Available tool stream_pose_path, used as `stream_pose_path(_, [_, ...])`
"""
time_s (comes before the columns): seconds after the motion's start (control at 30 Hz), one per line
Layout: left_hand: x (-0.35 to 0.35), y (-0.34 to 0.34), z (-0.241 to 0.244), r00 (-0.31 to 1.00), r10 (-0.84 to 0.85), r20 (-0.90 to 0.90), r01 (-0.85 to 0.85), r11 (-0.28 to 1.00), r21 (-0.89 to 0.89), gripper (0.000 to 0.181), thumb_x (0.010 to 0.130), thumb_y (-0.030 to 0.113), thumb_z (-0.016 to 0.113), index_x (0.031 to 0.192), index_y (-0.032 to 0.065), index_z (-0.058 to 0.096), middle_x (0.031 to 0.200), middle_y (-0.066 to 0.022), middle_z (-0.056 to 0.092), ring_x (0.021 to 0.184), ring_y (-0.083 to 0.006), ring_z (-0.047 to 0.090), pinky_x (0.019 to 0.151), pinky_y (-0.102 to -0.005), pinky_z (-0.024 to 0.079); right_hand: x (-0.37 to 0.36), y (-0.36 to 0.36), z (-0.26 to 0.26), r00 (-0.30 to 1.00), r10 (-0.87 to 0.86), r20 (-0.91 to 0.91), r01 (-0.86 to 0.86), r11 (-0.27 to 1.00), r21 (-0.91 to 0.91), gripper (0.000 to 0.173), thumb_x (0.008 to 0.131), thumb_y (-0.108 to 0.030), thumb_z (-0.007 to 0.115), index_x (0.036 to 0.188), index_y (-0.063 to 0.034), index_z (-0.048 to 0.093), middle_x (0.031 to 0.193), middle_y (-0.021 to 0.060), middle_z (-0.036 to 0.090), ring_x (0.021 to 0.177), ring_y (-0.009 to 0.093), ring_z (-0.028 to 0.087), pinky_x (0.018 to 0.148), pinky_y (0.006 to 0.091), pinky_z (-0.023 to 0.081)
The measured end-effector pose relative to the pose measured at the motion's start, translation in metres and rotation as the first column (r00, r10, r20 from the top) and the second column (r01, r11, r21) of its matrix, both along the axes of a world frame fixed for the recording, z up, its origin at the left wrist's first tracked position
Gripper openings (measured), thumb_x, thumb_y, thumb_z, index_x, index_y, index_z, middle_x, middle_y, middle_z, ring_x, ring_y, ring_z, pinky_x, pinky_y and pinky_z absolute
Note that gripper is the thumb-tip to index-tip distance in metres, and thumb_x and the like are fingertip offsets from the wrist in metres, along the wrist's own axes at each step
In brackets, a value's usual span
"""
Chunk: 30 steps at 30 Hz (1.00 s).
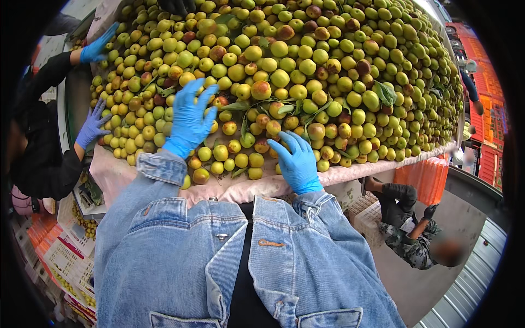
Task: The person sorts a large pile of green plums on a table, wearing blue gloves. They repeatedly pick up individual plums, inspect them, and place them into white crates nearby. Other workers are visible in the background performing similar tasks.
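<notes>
A large heap of green, yellow and reddish jujube-like fruits (280, 78) covers a table lined with pale pink cloth (254, 187). Over the fruits left of centre is my left hand (190, 117) in a blue glove, its fingers spread and nothing seen in it; what lies under its palm is hidden. My right hand (296, 162), gloved in blue too, rests at the near edge of the heap with fingers apart, its fingertips close to a few yellow-red fruits (273, 127). Green leaves (236, 106) and thin stems lie among the fruits between my hands.
At the left, a co-worker's two gloved hands (91, 125) touch the heap's edge. A dark-gloved hand (177, 5) is at the top. Plastic crates (67, 256) with fruits stand lower left. A seated person (410, 229) is at the right beside pale crates (366, 219) and orange ones.
</notes>
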<state>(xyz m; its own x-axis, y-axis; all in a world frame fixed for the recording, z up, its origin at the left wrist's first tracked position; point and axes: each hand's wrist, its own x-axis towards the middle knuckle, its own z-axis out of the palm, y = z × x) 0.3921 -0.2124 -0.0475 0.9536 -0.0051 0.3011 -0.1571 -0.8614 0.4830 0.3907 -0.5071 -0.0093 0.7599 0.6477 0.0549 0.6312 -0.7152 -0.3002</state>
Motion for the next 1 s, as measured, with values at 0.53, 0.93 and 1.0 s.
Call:
stream_pose_path(0.53, [-0.011, -0.021, -0.028, 0.931, -0.187, -0.314, 0.181, 0.982, -0.050, 0.053, 0.083, 0.020, 0.059, 0.134, 0.0259, 0.045, 0.150, -0.0097, 0.023, 0.137, -0.0321, 0.026, 0.111, -0.0575, 0.013, 0.099, 0.034, 0.017, 0.968, -0.198, -0.152, 0.128, 0.917, -0.378, 0.033, 0.080, -0.011, 0.059, 0.111, -0.0183, 0.056, 0.095, 0.0095, 0.062, 0.087, 0.032, 0.062, 0.072, 0.0422, 0.052])
stream_pose_path(0.93, [-0.008, -0.023, -0.031, 0.976, -0.100, -0.195, 0.057, 0.975, -0.216, 0.068, 0.083, 0.029, 0.061, 0.144, 0.0236, 0.032, 0.153, -0.0110, 0.016, 0.139, -0.0355, 0.021, 0.109, -0.0600, 0.013, 0.114, -0.083, 0.119, 0.867, -0.285, -0.409, 0.486, 0.669, 0.563, 0.021, 0.089, -0.010, 0.061, 0.106, 0.0002, 0.063, 0.087, 0.0041, 0.064, 0.075, 0.013, 0.060, 0.070, 0.0263, 0.049])
stream_pose_path(1.0, [-0.005, -0.027, -0.026, 0.972, -0.109, -0.209, 0.084, 0.989, -0.126, 0.070, 0.082, 0.030, 0.061, 0.145, 0.0255, 0.030, 0.153, -0.0106, 0.015, 0.140, -0.0345, 0.018, 0.109, -0.0613, 0.012, 0.081, -0.116, 0.132, 0.718, -0.424, -0.552, 0.696, 0.406, 0.593, 0.024, 0.088, -0.013, 0.063, 0.107, 0.0013, 0.060, 0.086, 0.0061, 0.064, 0.072, 0.014, 0.059, 0.066, 0.0256, 0.048])
